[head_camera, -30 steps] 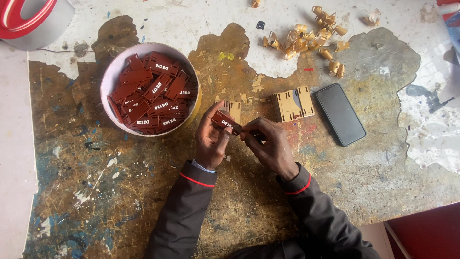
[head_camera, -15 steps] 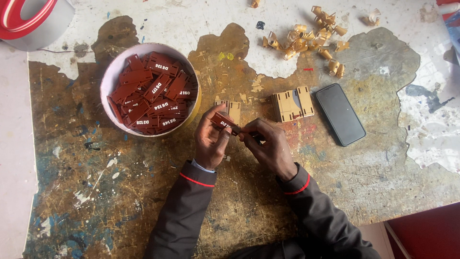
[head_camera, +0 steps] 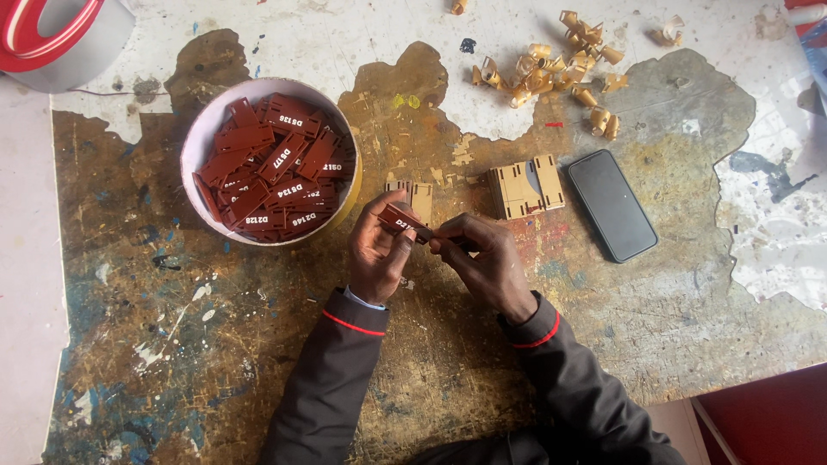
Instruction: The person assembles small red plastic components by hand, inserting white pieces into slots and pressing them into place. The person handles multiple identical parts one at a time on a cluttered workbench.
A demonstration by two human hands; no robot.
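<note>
My left hand [head_camera: 377,250] holds a small dark-red tag [head_camera: 403,222] with white lettering, pinched between thumb and fingers. My right hand [head_camera: 484,258] grips the tag's right end with its fingertips closed on it. Both hands hover over the paint-stained worktable [head_camera: 258,344], just right of a round white bowl [head_camera: 200,138] filled with several more dark-red tags [head_camera: 276,168]. A small tan backing piece [head_camera: 415,193] lies flat right behind my hands.
A stack of tan backing pieces [head_camera: 524,186] and a black phone [head_camera: 612,205] lie to the right. Curled tan peelings [head_camera: 551,73] are scattered at the back. A red-and-white rounded object [head_camera: 52,34] sits at the back left corner.
My hands have shifted only slightly on the tag; the fingers of the right hand work at its end. Everything else is still.
</note>
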